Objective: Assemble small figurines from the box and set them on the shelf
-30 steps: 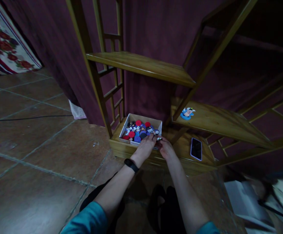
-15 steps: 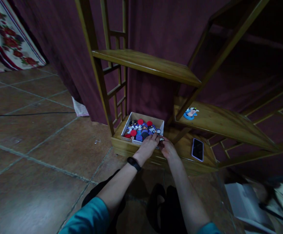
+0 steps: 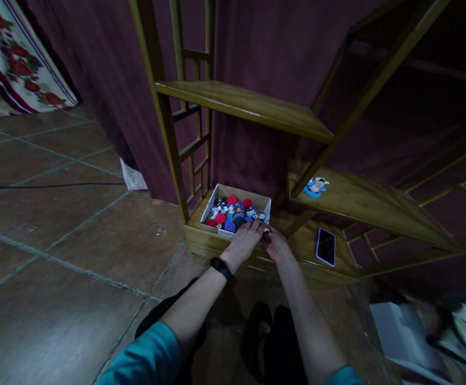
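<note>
An open cardboard box point(image 3: 213, 199) stands on the low wooden shelf. Inside it lie several small figurines point(image 3: 238, 210) with red, blue and purple round bases. At the box's front right corner my left hand point(image 3: 249, 233), with a black band on its wrist, has its fingers curled. My right hand point(image 3: 275, 243) meets it there, fingers closed around a small item with white and dark parts, mostly hidden. Whether the left fingers grip the same item is hard to see.
A phone point(image 3: 326, 247) lies on the low shelf at right. A figurine on a blue base point(image 3: 315, 188) stands on the raised shelf point(image 3: 369, 200). Another shelf board point(image 3: 244, 104) juts out above the box. A white box point(image 3: 407, 334) sits on the floor at lower right.
The view has shifted very slightly. Both hands stay together at the box's corner, with barely any finger movement.
</note>
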Demonstrator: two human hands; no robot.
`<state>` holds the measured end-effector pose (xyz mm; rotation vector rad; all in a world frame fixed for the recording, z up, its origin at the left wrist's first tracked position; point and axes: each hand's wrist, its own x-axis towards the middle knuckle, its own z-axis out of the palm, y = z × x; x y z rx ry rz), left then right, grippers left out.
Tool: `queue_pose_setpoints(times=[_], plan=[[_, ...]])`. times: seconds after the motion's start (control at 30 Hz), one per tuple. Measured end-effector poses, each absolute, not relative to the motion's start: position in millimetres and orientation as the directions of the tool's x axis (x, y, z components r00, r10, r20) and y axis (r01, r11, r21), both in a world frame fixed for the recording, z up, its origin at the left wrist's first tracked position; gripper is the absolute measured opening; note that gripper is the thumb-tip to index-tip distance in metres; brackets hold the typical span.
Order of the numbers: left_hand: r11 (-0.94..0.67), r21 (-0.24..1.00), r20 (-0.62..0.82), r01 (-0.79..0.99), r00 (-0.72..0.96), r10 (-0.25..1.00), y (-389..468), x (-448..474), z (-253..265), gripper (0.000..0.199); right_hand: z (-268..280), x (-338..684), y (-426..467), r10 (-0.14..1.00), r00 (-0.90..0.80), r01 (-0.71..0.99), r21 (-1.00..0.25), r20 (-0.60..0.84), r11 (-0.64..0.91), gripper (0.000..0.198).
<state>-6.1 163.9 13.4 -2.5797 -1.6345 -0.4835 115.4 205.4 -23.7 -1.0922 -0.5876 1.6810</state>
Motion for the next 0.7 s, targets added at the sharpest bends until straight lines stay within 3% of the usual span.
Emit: queue_pose_setpoints(times=[0.7], plan=[[-0.440, 0.147, 0.285, 0.886, 0.389, 0.876, 166.3, -5.3, 9.3, 0.042, -20.3, 118.1, 202.7, 0.932, -0.091, -0.502, -0.792, -0.352, -0.348, 0.030]])
